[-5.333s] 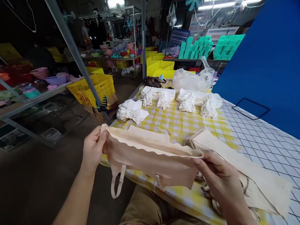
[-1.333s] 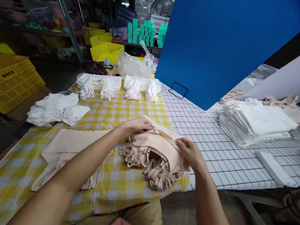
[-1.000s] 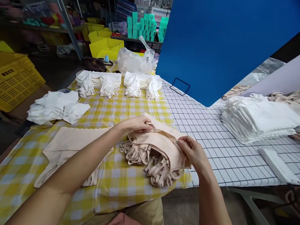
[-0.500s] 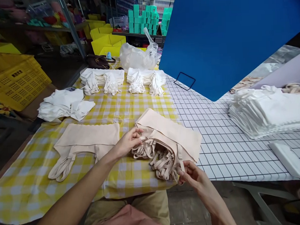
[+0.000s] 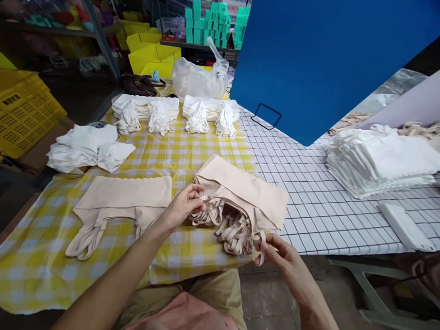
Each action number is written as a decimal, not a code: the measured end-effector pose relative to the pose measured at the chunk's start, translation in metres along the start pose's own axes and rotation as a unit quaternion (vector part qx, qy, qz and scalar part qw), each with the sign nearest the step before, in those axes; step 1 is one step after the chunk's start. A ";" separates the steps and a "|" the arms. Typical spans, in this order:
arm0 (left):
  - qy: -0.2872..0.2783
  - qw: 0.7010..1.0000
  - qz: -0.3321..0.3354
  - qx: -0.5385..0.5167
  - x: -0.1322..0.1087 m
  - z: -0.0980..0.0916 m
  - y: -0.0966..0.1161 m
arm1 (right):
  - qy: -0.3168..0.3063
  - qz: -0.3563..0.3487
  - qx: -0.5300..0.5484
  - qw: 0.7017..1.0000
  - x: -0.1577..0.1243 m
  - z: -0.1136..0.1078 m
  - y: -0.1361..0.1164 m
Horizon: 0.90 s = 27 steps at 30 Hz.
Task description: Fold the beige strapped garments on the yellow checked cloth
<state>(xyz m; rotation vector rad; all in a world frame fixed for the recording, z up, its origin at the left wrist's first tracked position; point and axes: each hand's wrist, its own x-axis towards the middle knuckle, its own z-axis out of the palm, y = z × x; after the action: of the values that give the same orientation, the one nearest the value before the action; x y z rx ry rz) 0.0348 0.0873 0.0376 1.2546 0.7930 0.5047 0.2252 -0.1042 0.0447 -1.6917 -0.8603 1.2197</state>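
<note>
A stack of beige strapped garments [image 5: 246,185] lies at a slant near the table's front edge, its looped straps bunched toward me. My left hand [image 5: 188,203] pinches a strap at the stack's left side. Lower right, my right hand [image 5: 276,250] has thumb and fingers closed on another strap, which hangs in a loop at the corner. To the left, a beige garment [image 5: 124,193] lies flat on the yellow checked cloth [image 5: 161,153], its straps toward me; my left forearm covers part of it.
White garment piles [image 5: 144,110] [image 5: 210,112] stand at the back, a loose white heap [image 5: 90,146] at left. A large blue board [image 5: 321,58] rises behind the white grid cloth [image 5: 302,205]. At right are a white stack [image 5: 383,158] and a white device [image 5: 407,227].
The whole view has shifted slightly, with things appearing a little further left and up. My right hand's strap now shows as a more open loop. Both hands keep their holds.
</note>
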 end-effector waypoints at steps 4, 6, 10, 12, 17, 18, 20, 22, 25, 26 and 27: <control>0.038 0.994 0.031 0.102 0.004 -0.006 0.008 | -0.010 -0.002 -0.013 1.000 -0.005 -0.002 -0.002; 0.095 0.971 0.069 0.208 0.014 -0.011 0.014 | 0.004 -0.006 -0.044 0.999 -0.005 -0.009 -0.004; 0.177 0.891 0.140 0.394 0.052 -0.016 0.028 | 0.180 -0.013 -0.089 0.980 0.010 -0.037 0.000; 0.175 0.861 0.151 0.454 0.076 -0.014 0.032 | 0.282 -0.013 -0.107 0.953 0.027 -0.051 0.003; 0.118 0.822 0.108 0.546 0.114 0.001 0.034 | 0.368 -0.019 -0.177 0.913 0.065 -0.060 -0.003; 0.115 0.815 0.114 0.556 0.116 0.004 0.034 | 0.370 -0.019 -0.191 0.909 0.070 -0.057 -0.005; 0.121 0.803 0.135 0.568 0.118 0.008 0.032 | 0.383 -0.020 -0.213 0.899 0.076 -0.053 -0.008; 0.136 0.793 0.145 0.576 0.117 0.011 0.030 | 0.404 -0.020 -0.224 0.887 0.081 -0.050 -0.009; 0.159 0.779 0.148 0.589 0.116 0.014 0.028 | 0.419 -0.009 -0.228 0.879 0.085 -0.052 -0.008; 0.162 0.775 0.150 0.593 0.116 0.015 0.028 | 0.419 -0.003 -0.227 0.879 0.087 -0.052 -0.007; 0.162 0.771 0.153 0.597 0.116 0.016 0.027 | 0.419 0.000 -0.226 0.879 0.088 -0.053 -0.007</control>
<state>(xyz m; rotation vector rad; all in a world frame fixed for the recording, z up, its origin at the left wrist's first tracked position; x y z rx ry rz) 0.1236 0.1682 0.0368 2.5653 1.2858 0.4732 0.3004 -0.0364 0.0270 -2.3046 -0.5994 0.1738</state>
